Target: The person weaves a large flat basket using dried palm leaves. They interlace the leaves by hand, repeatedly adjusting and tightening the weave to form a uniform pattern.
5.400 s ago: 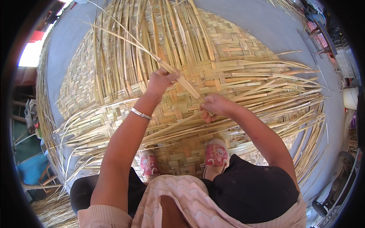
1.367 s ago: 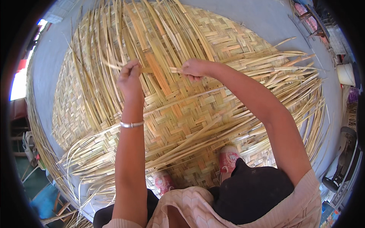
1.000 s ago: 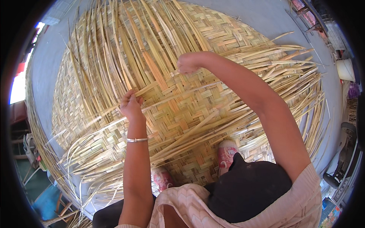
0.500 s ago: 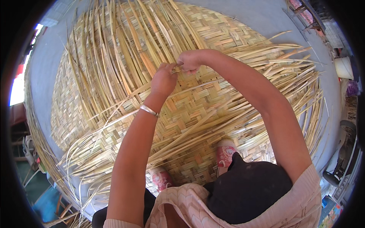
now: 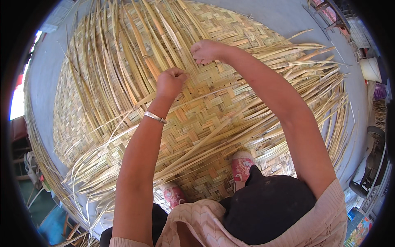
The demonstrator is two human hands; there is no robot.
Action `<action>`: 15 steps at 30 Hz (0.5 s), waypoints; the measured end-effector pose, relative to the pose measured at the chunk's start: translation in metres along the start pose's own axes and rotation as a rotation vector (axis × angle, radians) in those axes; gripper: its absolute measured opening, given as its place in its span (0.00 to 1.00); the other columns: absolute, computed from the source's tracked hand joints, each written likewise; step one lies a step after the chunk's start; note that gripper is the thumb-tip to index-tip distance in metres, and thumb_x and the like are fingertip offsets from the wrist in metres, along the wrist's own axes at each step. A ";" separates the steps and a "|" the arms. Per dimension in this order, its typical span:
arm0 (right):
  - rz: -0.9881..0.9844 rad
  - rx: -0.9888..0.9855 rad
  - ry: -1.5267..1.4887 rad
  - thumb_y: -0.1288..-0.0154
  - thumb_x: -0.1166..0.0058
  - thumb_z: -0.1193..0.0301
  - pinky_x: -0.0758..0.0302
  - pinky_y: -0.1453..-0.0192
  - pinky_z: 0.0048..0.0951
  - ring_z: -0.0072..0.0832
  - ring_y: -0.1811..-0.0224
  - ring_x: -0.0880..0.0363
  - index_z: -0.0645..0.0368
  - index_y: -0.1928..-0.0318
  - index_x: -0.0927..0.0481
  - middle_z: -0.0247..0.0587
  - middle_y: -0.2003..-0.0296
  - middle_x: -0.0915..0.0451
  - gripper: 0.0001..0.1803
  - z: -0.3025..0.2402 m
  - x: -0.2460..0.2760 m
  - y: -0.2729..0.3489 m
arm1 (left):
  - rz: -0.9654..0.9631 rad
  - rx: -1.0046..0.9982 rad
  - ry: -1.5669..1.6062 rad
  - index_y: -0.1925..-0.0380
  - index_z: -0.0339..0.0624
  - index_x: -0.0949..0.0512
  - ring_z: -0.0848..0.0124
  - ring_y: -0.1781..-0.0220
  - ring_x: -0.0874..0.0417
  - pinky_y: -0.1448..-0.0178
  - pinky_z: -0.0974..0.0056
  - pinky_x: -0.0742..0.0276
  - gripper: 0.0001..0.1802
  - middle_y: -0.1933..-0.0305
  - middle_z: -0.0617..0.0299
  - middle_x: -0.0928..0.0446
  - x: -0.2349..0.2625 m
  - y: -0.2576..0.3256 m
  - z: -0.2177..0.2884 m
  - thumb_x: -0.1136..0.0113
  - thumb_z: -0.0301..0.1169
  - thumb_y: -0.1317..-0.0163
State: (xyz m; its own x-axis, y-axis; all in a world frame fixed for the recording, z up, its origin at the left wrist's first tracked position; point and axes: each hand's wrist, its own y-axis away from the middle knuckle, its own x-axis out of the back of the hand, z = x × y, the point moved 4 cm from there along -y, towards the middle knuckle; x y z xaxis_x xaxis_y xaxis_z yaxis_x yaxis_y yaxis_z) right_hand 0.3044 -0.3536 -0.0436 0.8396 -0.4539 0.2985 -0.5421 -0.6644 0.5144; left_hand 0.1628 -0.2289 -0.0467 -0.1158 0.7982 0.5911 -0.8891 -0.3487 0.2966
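My left hand (image 5: pixel 170 82) curled on a bamboo strip (image 5: pixel 140 53), right hand (image 5: pixel 205 51) fingers pinching another strip (image 5: pixel 181 31), woven mat (image 5: pixel 214 136) beneath, floor (image 5: pixel 288 20) beyond

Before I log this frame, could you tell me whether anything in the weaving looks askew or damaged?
Nothing stands out. The woven mat looks regular; loose strips fan out unwoven beyond it. The left hand and right hand are closed at the weaving edge.

pink shoes (image 5: pixel 242 166); white bucket (image 5: pixel 370 69)
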 end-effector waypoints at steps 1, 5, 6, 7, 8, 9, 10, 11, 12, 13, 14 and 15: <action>0.016 0.034 0.144 0.41 0.45 0.69 0.24 0.62 0.24 0.23 0.70 0.24 0.61 0.56 0.22 0.35 0.71 0.22 0.14 -0.001 0.000 -0.007 | -0.002 0.056 -0.003 0.67 0.36 0.17 0.68 0.71 0.18 0.62 0.64 0.24 0.16 0.71 0.54 0.19 0.000 -0.002 -0.002 0.32 0.38 0.47; 0.169 0.030 0.284 0.44 0.43 0.70 0.25 0.67 0.28 0.26 0.72 0.23 0.64 0.61 0.22 0.42 0.74 0.22 0.12 -0.006 -0.006 -0.036 | 0.052 0.141 -0.018 0.66 0.36 0.16 0.68 0.70 0.17 0.61 0.63 0.23 0.18 0.73 0.54 0.18 0.000 -0.012 -0.009 0.31 0.40 0.50; 0.228 -0.023 0.220 0.45 0.44 0.71 0.26 0.69 0.30 0.27 0.72 0.23 0.64 0.64 0.21 0.45 0.76 0.22 0.10 -0.004 -0.007 -0.039 | 0.056 0.165 -0.010 0.66 0.36 0.16 0.67 0.70 0.17 0.61 0.63 0.23 0.18 0.72 0.54 0.18 0.000 -0.014 -0.012 0.30 0.40 0.50; 0.215 -0.020 0.106 0.45 0.42 0.71 0.27 0.70 0.30 0.27 0.74 0.24 0.64 0.65 0.22 0.43 0.77 0.23 0.10 -0.004 -0.009 -0.041 | 0.057 0.196 -0.008 0.66 0.36 0.16 0.67 0.70 0.17 0.61 0.63 0.22 0.19 0.72 0.55 0.18 -0.001 -0.017 -0.015 0.30 0.40 0.51; 0.205 -0.047 -0.001 0.46 0.41 0.70 0.27 0.71 0.30 0.27 0.76 0.26 0.64 0.66 0.22 0.41 0.77 0.24 0.10 -0.002 -0.012 -0.042 | 0.063 0.184 0.005 0.66 0.35 0.16 0.70 0.72 0.20 0.64 0.65 0.24 0.18 0.73 0.58 0.19 -0.003 -0.019 -0.017 0.30 0.39 0.51; 0.210 -0.081 -0.104 0.46 0.40 0.70 0.28 0.71 0.30 0.27 0.77 0.27 0.64 0.67 0.23 0.40 0.78 0.25 0.10 -0.001 -0.013 -0.042 | 0.068 0.178 0.013 0.67 0.34 0.17 0.73 0.74 0.22 0.67 0.66 0.26 0.18 0.75 0.61 0.21 -0.004 -0.021 -0.018 0.30 0.39 0.50; 0.189 -0.067 -0.144 0.47 0.39 0.70 0.28 0.72 0.29 0.27 0.78 0.28 0.64 0.67 0.23 0.39 0.78 0.26 0.11 -0.002 -0.015 -0.041 | 0.068 0.183 0.012 0.67 0.33 0.17 0.76 0.76 0.25 0.70 0.68 0.28 0.17 0.76 0.64 0.22 -0.005 -0.023 -0.020 0.30 0.38 0.50; 0.186 -0.060 -0.181 0.47 0.38 0.70 0.29 0.73 0.28 0.27 0.78 0.29 0.63 0.67 0.23 0.38 0.77 0.27 0.11 -0.001 -0.018 -0.038 | 0.055 0.196 0.023 0.67 0.35 0.17 0.73 0.74 0.22 0.67 0.66 0.26 0.17 0.75 0.61 0.21 -0.006 -0.025 -0.021 0.30 0.38 0.50; 0.182 -0.053 -0.218 0.47 0.37 0.70 0.29 0.73 0.28 0.26 0.78 0.29 0.63 0.67 0.23 0.37 0.77 0.27 0.11 0.000 -0.019 -0.035 | 0.035 0.220 0.025 0.67 0.36 0.17 0.70 0.71 0.20 0.64 0.65 0.24 0.17 0.74 0.58 0.19 -0.008 -0.026 -0.023 0.30 0.39 0.51; 0.146 -0.048 -0.215 0.47 0.36 0.69 0.29 0.72 0.28 0.26 0.76 0.28 0.64 0.66 0.23 0.38 0.75 0.26 0.13 -0.002 -0.020 -0.033 | 0.016 0.244 0.028 0.66 0.37 0.16 0.66 0.69 0.17 0.61 0.63 0.22 0.17 0.72 0.55 0.18 -0.010 -0.026 -0.024 0.31 0.39 0.51; 0.109 -0.044 -0.212 0.47 0.36 0.68 0.28 0.70 0.29 0.27 0.73 0.27 0.64 0.65 0.23 0.40 0.73 0.25 0.14 -0.004 -0.021 -0.032 | 0.005 0.222 0.045 0.67 0.37 0.16 0.66 0.69 0.17 0.60 0.63 0.23 0.17 0.72 0.55 0.18 -0.012 -0.025 -0.024 0.31 0.38 0.51; 0.073 -0.040 -0.209 0.47 0.35 0.67 0.28 0.68 0.29 0.27 0.71 0.26 0.65 0.63 0.23 0.41 0.71 0.24 0.16 -0.005 -0.021 -0.030 | -0.005 0.199 0.062 0.67 0.37 0.16 0.66 0.69 0.17 0.60 0.63 0.23 0.16 0.72 0.56 0.18 -0.013 -0.024 -0.024 0.31 0.38 0.51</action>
State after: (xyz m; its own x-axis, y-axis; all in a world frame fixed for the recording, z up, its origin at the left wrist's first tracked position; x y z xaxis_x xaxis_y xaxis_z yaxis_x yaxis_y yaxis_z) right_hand 0.3027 -0.3212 -0.0617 0.7705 -0.6158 0.1645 -0.5956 -0.6036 0.5300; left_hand 0.1752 -0.2194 -0.0793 -0.1440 0.8270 0.5435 -0.7856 -0.4295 0.4454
